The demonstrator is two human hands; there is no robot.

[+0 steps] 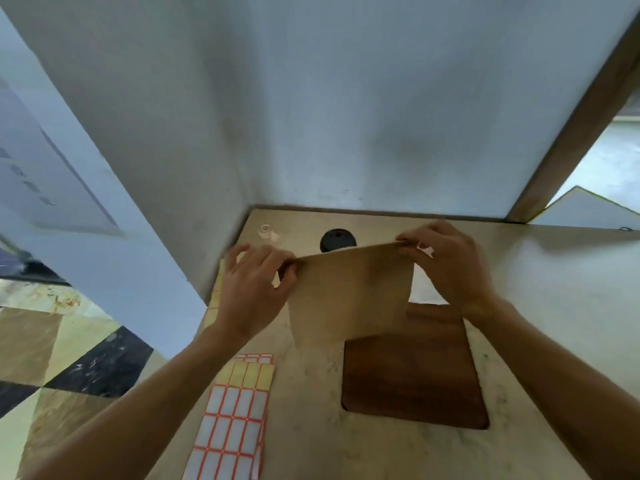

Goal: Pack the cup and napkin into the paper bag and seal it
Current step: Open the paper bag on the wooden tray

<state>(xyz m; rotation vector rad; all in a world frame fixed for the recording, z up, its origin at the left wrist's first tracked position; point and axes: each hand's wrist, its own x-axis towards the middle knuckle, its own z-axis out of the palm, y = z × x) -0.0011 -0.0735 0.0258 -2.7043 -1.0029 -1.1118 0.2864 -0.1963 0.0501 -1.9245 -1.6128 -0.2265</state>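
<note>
1. Left hand (pixel 254 289): the top left corner of the paper bag (pixel 349 292) is pinched between thumb and curled fingers.
2. Right hand (pixel 450 268): the bag's top right corner is pinched in the same way, with a small white scrap at the fingers; what the scrap is cannot be told.
3. Paper bag: brown and flat, held up by its top edge between both hands, its lower end over the far edge of the wooden board (pixel 412 372). The mouth is not seen to be opened.
4. Cup (pixel 337 240): only a dark round lid is seen, just behind the bag's top edge, standing on the counter (pixel 554 306) and not yet packed.
5. Napkin (pixel 424 289): a white sheet taken to be the napkin lies behind the bag to its right, partly hidden by the bag and the right hand, not yet packed.
6. Progress, as judged: early. The bag is only held; opening, filling and sealing are all left.
7. Label sheets (pixel 235 424): white and yellow stickers with orange borders lie left of the bag, partly under the left forearm.
8. Small clear container (pixel 267 233): left of the cup, beyond the bag.
9. Obstruction: nothing is seen between the bag and the cup.
</note>
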